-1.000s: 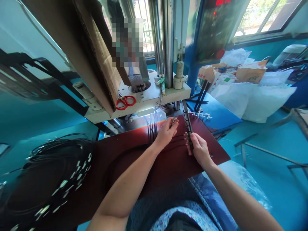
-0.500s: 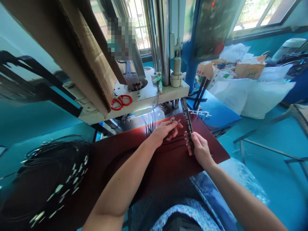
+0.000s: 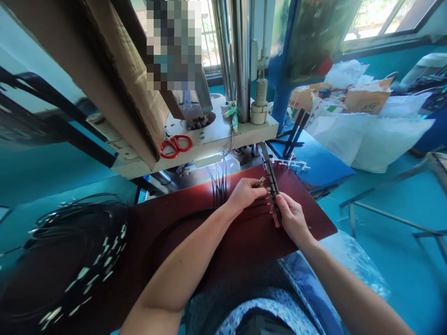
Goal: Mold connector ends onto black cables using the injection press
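Observation:
My right hand is closed around the lower end of a dark slotted metal bar, which slants up toward the machine. Several small connectors sit along the bar's left side near my fingers, with black cables running left from them. My left hand pinches cable connectors; one metal connector sticks out past the fingertips. Those fingertips are at the bar's left edge, touching or almost touching it. The far fingers of the left hand are hidden. Both hands are above a dark red board.
Ahead is a press machine with a pale plate, where red-handled scissors lie. Thin black cables hang at its front. A large cable coil with pale connectors is at left. A blue table holds white plastic pieces.
My left hand has moved right, bringing the connectors up to the slotted bar. My right hand keeps its grip on the bar. The camera view has shifted slightly.

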`<state>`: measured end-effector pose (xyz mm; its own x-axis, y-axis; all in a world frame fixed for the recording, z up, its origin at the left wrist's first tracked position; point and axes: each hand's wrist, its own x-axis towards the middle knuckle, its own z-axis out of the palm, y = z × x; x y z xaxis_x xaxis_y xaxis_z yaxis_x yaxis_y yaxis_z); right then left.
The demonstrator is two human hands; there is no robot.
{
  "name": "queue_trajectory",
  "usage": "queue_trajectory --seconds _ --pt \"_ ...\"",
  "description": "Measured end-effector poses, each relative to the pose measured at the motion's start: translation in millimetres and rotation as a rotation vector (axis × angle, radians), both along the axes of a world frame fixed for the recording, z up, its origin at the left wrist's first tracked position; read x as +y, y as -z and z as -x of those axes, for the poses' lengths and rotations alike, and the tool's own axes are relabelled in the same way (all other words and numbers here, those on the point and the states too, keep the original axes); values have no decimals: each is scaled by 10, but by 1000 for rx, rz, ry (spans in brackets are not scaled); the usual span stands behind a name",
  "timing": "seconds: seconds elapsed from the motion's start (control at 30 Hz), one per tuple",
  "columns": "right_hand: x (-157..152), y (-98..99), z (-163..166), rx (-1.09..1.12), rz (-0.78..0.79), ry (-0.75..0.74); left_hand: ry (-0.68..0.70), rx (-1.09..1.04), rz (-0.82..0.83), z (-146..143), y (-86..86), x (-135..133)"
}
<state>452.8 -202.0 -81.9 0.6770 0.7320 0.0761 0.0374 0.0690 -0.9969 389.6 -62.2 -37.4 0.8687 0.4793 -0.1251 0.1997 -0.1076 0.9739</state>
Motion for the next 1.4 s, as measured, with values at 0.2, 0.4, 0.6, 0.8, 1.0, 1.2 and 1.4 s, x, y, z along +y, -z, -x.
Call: queue_trajectory --seconds 0.2,0.4,0.6,0.8,1.0,1.2,1.4 --pt "47 39 5 -143 95 -6 -37 -17 -13 32 42 10" --pt "83 14 23 -202 138 -2 -35 -47 -40 80 56 4" --pt "47 26 17 -10 -7 15 -110 -212 -47 110 43 57" --pt "35 38 22 40 -46 1 -123 -97 -337 65 89 64" --pt "23 28 16 78 -19 -17 -89 -83 -176 37 73 92" --pt "13 33 5 58 37 -20 -59 -82 42 30 50 128" --pt "25 62 -7 -42 93 -47 -50 -123 -60 50 48 175"
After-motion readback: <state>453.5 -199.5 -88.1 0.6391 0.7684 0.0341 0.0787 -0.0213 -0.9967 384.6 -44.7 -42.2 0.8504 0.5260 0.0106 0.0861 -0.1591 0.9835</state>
